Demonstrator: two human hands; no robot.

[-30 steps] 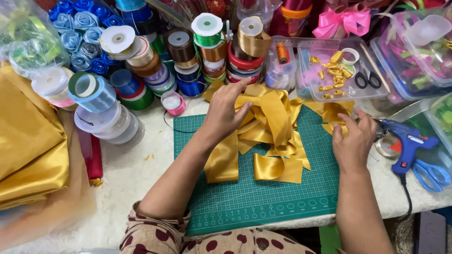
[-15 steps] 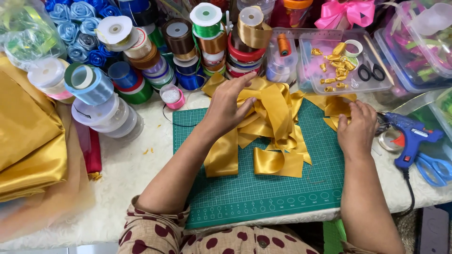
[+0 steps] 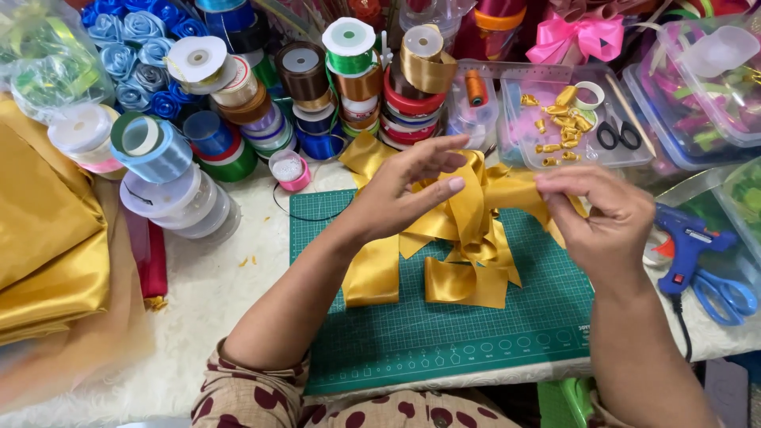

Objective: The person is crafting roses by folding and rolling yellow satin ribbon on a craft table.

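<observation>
Where both hands earlier pressed the gold ribbon [image 3: 468, 238] down, left hand [image 3: 400, 194] lifted with fingers spread (barely touching), right hand [image 3: 606, 218] pinched a loop above the green cutting mat [image 3: 444, 333].

Crowded craft tabletop [image 3: 214, 309] under a white fuzzy cover

A green gridded cutting mat [image 3: 476, 333] lies beneath both hands; stacked ribbon spools [image 3: 317, 87] stand beyond them, folded gold satin fabric [image 3: 47, 238] far left.

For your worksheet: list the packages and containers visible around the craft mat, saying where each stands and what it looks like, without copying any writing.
Clear plastic box: behind the mat, rectangular, holding small gold pieces and black-handled scissors.
Clear lidded tub: far right, rectangular, full of coloured ribbons.
Clear plastic bag: far left corner, crinkled, green contents.
No screens or signs.
</observation>
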